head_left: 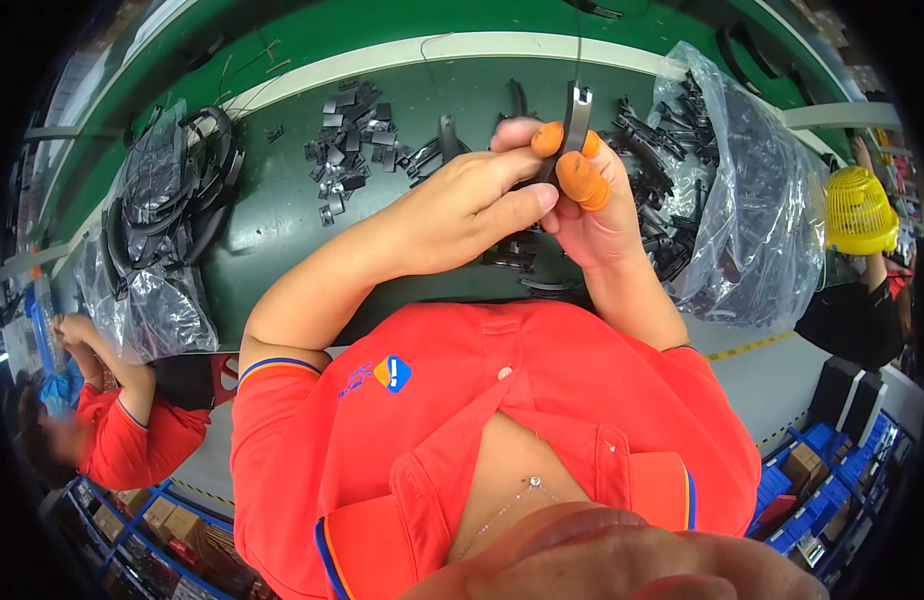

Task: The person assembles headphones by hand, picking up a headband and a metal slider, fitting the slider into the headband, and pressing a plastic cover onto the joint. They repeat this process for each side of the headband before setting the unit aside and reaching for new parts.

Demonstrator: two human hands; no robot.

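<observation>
Left hand [479,203], right hand [602,222], both holding curved black strip [577,120]

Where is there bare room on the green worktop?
The widest bare patch of worktop lies between the black hoops on the left and the small black pieces. A narrower one runs right of those pieces, near the pale strip. Beside and beyond the right hand it is crowded with loose black parts and a clear bag.
</observation>
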